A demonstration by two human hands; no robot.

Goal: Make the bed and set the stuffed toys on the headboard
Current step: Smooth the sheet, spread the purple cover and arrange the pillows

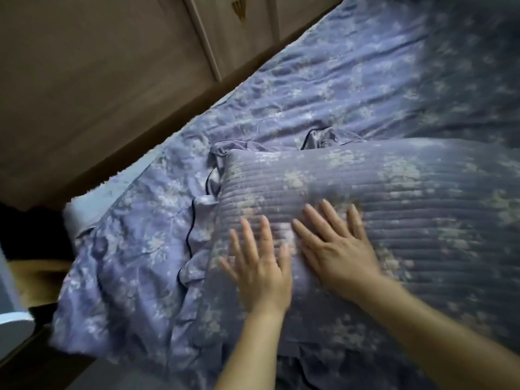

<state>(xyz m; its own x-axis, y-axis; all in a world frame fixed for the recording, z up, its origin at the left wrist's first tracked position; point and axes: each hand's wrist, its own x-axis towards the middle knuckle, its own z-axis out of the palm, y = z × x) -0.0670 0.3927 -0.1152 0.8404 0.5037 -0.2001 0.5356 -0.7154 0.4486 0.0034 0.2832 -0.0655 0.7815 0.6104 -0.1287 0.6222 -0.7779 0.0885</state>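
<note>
Here, left hand (260,273) and right hand (336,249), fingers straight and spread, lie flat on the quilted pillow (365,198) at five o'clock on the floral bedsheet (323,88), apparently smoothing it.

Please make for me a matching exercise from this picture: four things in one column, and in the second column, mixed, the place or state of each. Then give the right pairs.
Things:
1. left hand
2. right hand
3. quilted pillow
4. wooden wardrobe

Places or states:
A. stands beyond the far edge of the bed, at upper left
B. lies on the floral sheet, under both hands
C. flat, fingers spread, near the pillow's left end, blurred
D. flat on the pillow, nearer its middle

Pairs: 1-C, 2-D, 3-B, 4-A
</note>
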